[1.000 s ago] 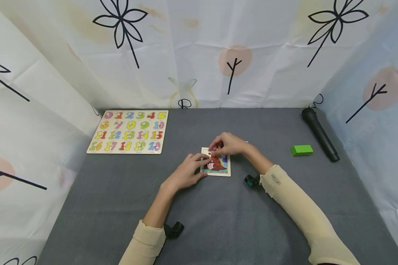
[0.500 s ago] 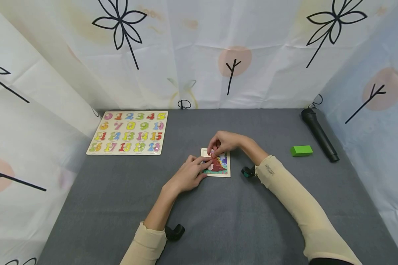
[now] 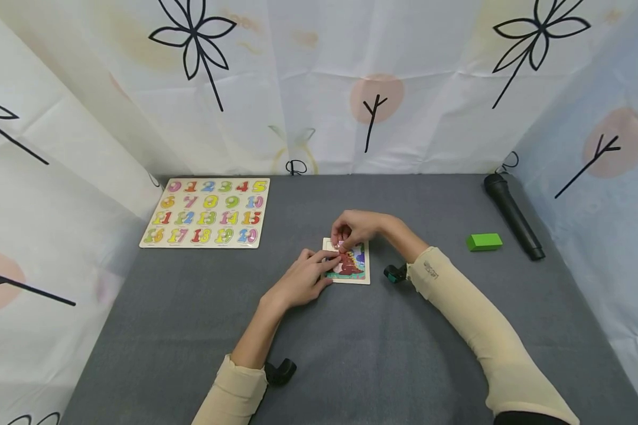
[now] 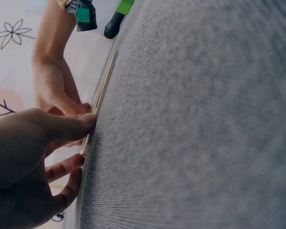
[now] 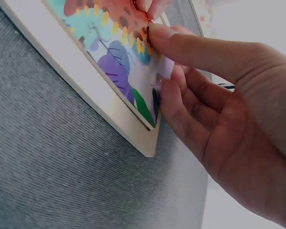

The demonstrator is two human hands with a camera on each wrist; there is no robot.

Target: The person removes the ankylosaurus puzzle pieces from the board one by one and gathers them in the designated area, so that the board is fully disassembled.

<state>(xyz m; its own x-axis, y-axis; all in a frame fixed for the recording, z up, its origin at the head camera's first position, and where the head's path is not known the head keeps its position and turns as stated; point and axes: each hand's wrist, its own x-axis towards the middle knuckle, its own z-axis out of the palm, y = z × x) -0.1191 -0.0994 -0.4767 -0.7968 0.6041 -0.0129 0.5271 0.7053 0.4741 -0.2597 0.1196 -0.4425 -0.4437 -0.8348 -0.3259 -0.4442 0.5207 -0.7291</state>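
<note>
A small jigsaw puzzle (image 3: 357,273) with a red dinosaur picture and a pale wooden border lies on the grey table. My left hand (image 3: 298,280) grips its left side, with the thumb at the near corner and the index finger reaching onto the picture. At the puzzle's far left part, my right hand (image 3: 363,227) pinches a small pale purple puzzle piece (image 5: 166,68) between thumb and fingers, seen in the right wrist view. The piece stands tilted up from the picture, mostly covered by the fingers. The left wrist view shows the puzzle's thin edge (image 4: 105,82) side-on, the left thumb against it.
A number puzzle board (image 3: 199,242) lies at the back left. On the right are a green block (image 3: 484,241) and a black microphone (image 3: 513,217). A patterned white curtain (image 3: 319,65) stands behind the grey tabletop (image 3: 340,354).
My right hand and forearm have shifted slightly left and away from me, still at the puzzle's far left. The left index finger has slid a little further right over the picture.
</note>
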